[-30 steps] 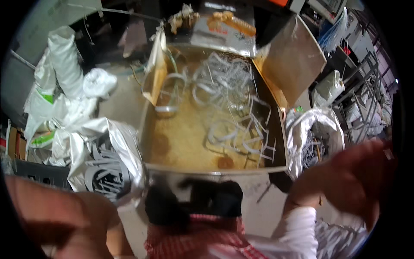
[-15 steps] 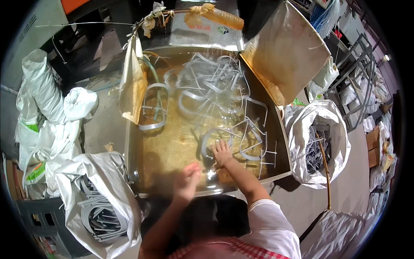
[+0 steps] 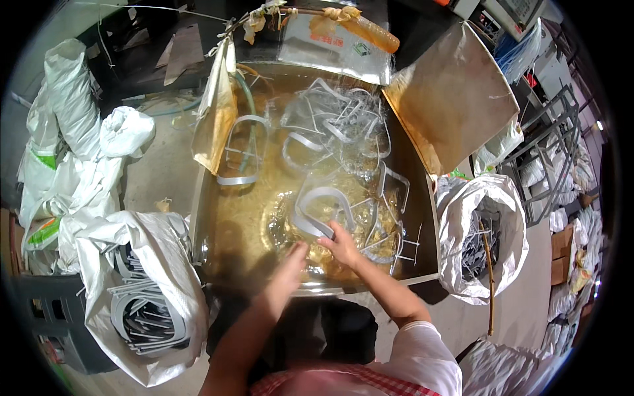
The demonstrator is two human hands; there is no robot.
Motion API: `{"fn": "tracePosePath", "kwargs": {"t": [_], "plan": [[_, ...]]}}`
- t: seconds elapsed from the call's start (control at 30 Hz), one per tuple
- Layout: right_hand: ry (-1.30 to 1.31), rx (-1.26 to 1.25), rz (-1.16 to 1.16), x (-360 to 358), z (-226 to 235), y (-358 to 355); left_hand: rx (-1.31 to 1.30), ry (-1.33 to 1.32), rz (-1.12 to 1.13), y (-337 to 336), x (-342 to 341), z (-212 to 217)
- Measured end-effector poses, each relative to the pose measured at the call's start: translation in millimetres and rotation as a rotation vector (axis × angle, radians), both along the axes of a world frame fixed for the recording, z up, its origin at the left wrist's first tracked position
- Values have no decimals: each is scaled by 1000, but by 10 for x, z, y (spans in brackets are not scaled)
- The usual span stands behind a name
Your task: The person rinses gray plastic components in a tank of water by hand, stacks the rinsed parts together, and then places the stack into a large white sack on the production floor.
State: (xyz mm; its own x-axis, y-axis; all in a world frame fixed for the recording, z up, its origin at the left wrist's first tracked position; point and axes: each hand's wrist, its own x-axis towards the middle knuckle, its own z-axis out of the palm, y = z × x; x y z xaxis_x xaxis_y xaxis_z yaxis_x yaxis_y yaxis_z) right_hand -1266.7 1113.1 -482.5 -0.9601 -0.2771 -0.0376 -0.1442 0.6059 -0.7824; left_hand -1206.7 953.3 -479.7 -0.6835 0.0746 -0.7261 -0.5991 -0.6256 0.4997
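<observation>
Head view: the right hand (image 3: 341,245) pinches the near end of a grey looped strip (image 3: 309,225) over the front half of the water tank (image 3: 330,291); the left hand (image 3: 288,269), blurred, is near it, its grip unclear. One piece is in hand, many pieces (image 3: 338,127) remain in the tank, and the left white sack (image 3: 165,254) already holds similar ones.

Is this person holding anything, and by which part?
The right hand grips a grey curved strip by its near side; whether the left hand holds anything is unclear.
</observation>
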Motion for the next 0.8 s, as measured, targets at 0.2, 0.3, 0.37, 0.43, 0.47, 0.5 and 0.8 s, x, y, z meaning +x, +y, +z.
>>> {"fn": "tracePosePath", "kwargs": {"t": [0.2, 0.3, 0.37, 0.43, 0.47, 0.5, 0.8], "plan": [[-103, -200, -10, 127, 280, -112, 58, 442, 274, 27, -66, 128], [23, 83, 5, 2, 382, 175, -34, 516, 538, -358, -217, 369], [277, 318, 163, -126, 437, 306, -179, 528, 453, -702, -231, 424], [297, 281, 407, -253, 556, 340, -285, 641, 186, -723, -217, 573], [306, 260, 523, -301, 667, 343, -334, 697, 46, -713, -210, 642], [162, 221, 528, -327, 782, 305, -431, 790, -116, -615, -177, 701], [238, 25, -262, -267, 567, 509, -579, 491, -286, -449, -29, 733]]}}
